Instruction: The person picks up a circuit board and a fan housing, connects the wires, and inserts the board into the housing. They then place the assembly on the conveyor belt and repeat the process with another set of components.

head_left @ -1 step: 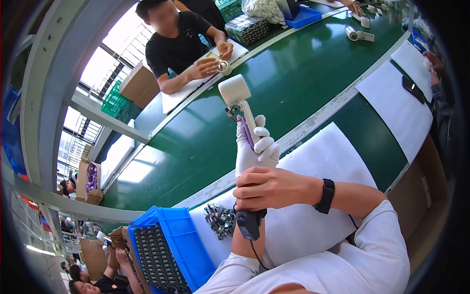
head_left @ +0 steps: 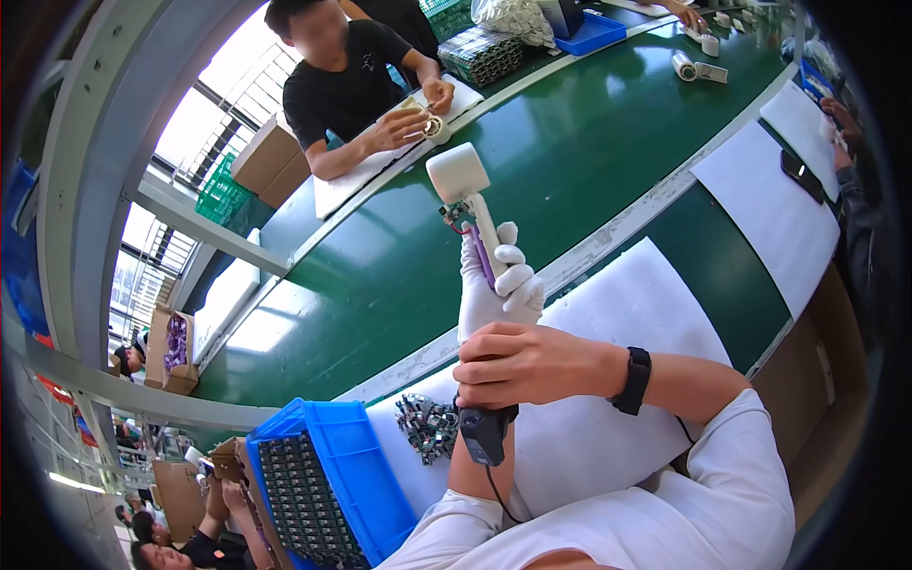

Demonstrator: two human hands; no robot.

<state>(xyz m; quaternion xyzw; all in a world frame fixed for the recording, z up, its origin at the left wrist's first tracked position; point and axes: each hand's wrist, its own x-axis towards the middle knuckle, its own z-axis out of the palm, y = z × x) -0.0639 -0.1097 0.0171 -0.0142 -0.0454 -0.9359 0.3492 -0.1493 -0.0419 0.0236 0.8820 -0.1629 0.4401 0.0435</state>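
Observation:
My left hand [head_left: 484, 309], in a white glove, is closed around the handle of a white appliance housing [head_left: 458, 173] shaped like a small hair dryer. The housing is held up over the green bench, barrel-shaped head at the top. A purple strip [head_left: 480, 249] runs along the handle, and a small circuit board [head_left: 454, 215] with a red wire sticks out below the head. My bare right hand [head_left: 522, 369] wraps round my left wrist at the glove's cuff, just above a black wrist-worn device [head_left: 483, 437] with a cable. A black watch [head_left: 632, 380] is on my right wrist.
A pile of small circuit boards [head_left: 427, 427] lies on the white sheet [head_left: 608, 342] beside a blue crate [head_left: 356, 456] of boards. Across the green conveyor [head_left: 380, 275], a co-worker's hands [head_left: 408, 123] hold a similar white part. A phone [head_left: 801, 173] lies at right.

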